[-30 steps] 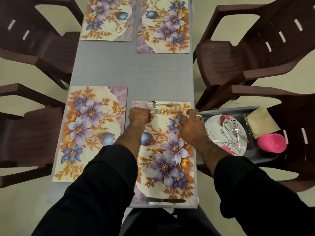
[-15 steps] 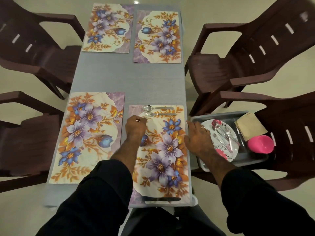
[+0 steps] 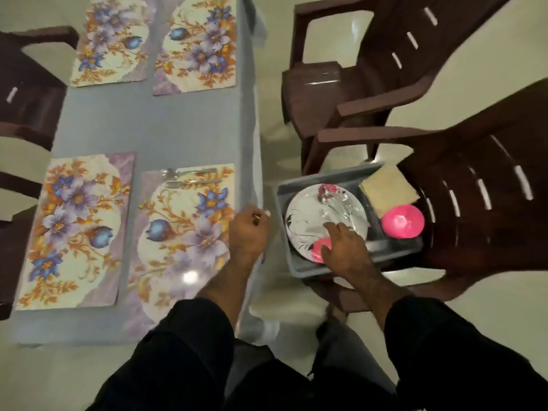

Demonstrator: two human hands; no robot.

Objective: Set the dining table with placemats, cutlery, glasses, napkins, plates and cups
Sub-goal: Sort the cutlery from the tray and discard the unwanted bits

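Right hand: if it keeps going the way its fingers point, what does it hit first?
Probably the loose cutlery lying on the white plate in the grey tray. The right hand is already over the plate; height above it is unclear.

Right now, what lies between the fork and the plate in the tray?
Head view: only bare placemat, grey table edge and the tray wall separate fork from plate.

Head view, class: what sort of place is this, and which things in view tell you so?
Probably a home dining area: a table laid with floral placemats, brown plastic chairs around it, and a tub of plates on one chair.
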